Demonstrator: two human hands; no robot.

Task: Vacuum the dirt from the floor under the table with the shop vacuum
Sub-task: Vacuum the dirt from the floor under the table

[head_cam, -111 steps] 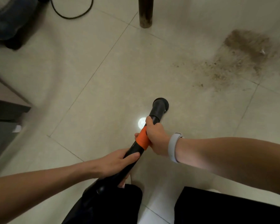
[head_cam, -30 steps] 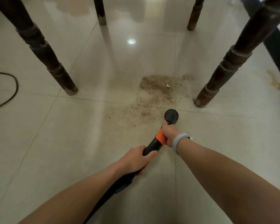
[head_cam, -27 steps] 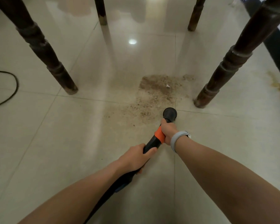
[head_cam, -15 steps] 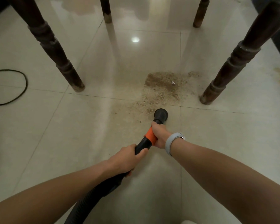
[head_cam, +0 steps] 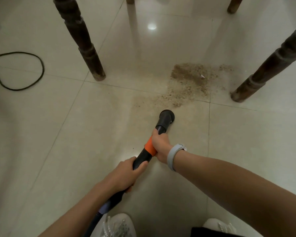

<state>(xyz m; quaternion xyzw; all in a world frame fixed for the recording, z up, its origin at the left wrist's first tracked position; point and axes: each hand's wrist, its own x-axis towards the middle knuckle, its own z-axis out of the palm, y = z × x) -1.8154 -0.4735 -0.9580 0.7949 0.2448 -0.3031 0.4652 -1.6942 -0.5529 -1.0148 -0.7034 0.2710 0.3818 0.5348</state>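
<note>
A patch of brown dirt [head_cam: 190, 81] lies on the pale tiled floor between two dark table legs, with a small white scrap in it. The black vacuum nozzle [head_cam: 165, 119] with an orange band points at the floor just short of the dirt's near edge. My right hand [head_cam: 160, 146] grips the nozzle at the orange band; a grey band is on that wrist. My left hand [head_cam: 125, 173] grips the black tube further back. The hose runs down and left out of view past my shoes.
A turned dark table leg [head_cam: 83, 40] stands left of the dirt and another table leg [head_cam: 270, 65] to its right; two lighter legs show at the top edge. A black cable [head_cam: 24, 72] loops on the floor at left. My white shoes [head_cam: 117, 225] are at the bottom.
The nozzle has pulled back toward me and sits farther from the dirt's edge. The loose dirt trail nearest me has thinned. My view has tilted down; my shoes now show.
</note>
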